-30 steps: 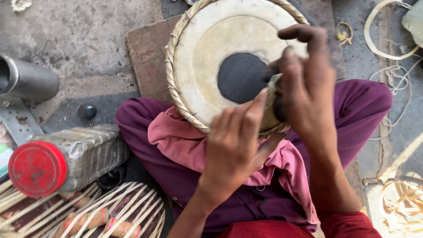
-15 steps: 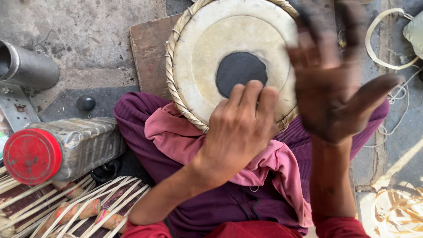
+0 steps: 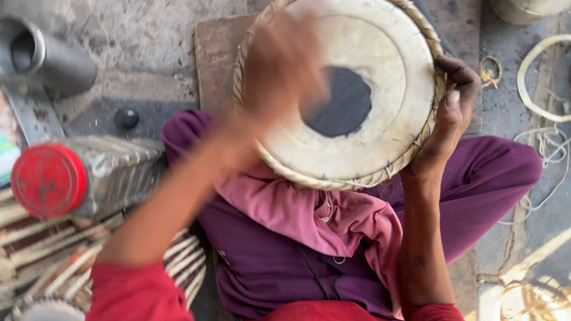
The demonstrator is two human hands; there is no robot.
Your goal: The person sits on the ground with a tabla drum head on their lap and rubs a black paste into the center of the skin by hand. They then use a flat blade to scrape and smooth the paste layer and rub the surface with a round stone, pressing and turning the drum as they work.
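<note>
Since the frame half a second earlier, the hands have changed places on the work: the right hand (image 3: 449, 113), then raised open above the drum, now clasps its right rim, while the left hand (image 3: 279, 71), then resting on the near edge, has lifted over the skin and shows as a blur.

The drum (image 3: 380, 142) rests tilted on the person's lap, above a pink cloth (image 3: 309, 211) and purple trousers (image 3: 482, 178), its head facing the camera. The pale skin carries a black centre patch (image 3: 345, 104) and is bound by a braided rim (image 3: 333, 179).

Right-hand fingers are curled round the rim, thumb on the skin's edge, holding firmly. The left-hand fingers are too smeared by motion to judge; whether they are spread or touching the skin cannot be told.

Handling judgement: the body is likely rigid and fairly weighty; the stretched skin is taut and vulnerable to puncture. The braided rim offers the surest purchase.

Containers: a clear plastic bottle (image 3: 113, 175) with a red cap (image 3: 47, 180) lies on its side to the left; its contents cannot be made out. A grey metal tube (image 3: 50, 59) lies on the floor, open end showing dark.
</note>
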